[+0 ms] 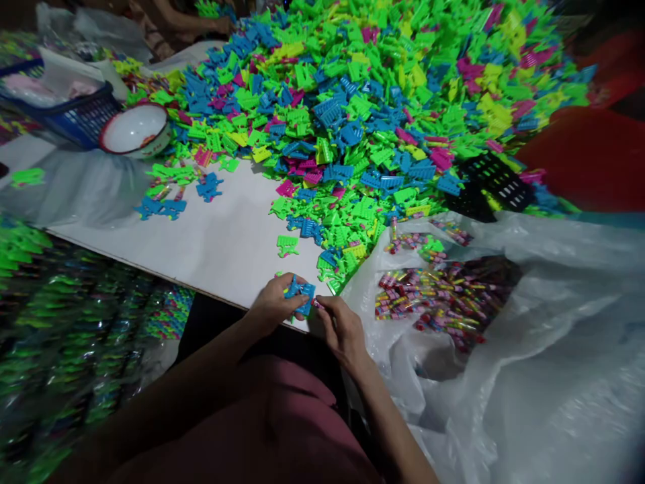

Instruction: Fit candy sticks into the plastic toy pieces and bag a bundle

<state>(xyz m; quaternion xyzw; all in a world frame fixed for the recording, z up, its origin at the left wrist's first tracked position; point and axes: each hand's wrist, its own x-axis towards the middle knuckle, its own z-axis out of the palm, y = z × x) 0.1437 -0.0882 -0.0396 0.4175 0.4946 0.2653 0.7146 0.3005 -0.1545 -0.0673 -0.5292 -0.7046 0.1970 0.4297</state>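
At the near edge of the white desk (222, 242) the person's left hand (275, 302) pinches a blue plastic piece (301, 293), its fingers closed around the piece's left end. The right hand (342, 329) meets it from the other side, fingers drawn together on something small and pinkish at the piece's right end; what exactly they hold is too small to tell. The piece sits between the two hands, just over the desk's front edge.

Judged by how things lie, most of the work is left: a huge heap of loose plastic pieces (383, 101) in green, blue, pink and yellow covers the far half of the desk, and only a few pieces lie apart on the bare white part. To the person's left, stacks of clear packets (65, 336) filled with green and other coloured pieces may be the finished share, though they are blurred.

Just beside the right hand an open clear plastic bag (529, 349) holds a pile of small wrapped sweets (438, 296) in pink, red and yellow. At far left a white bowl with a red rim (135, 129) looks bare inside, and a blue basket (75, 114) behind it holds white paper or plastic. A black basket (496, 181) lies on the heap's right edge. Another person's arm (191, 23) shows at the far end
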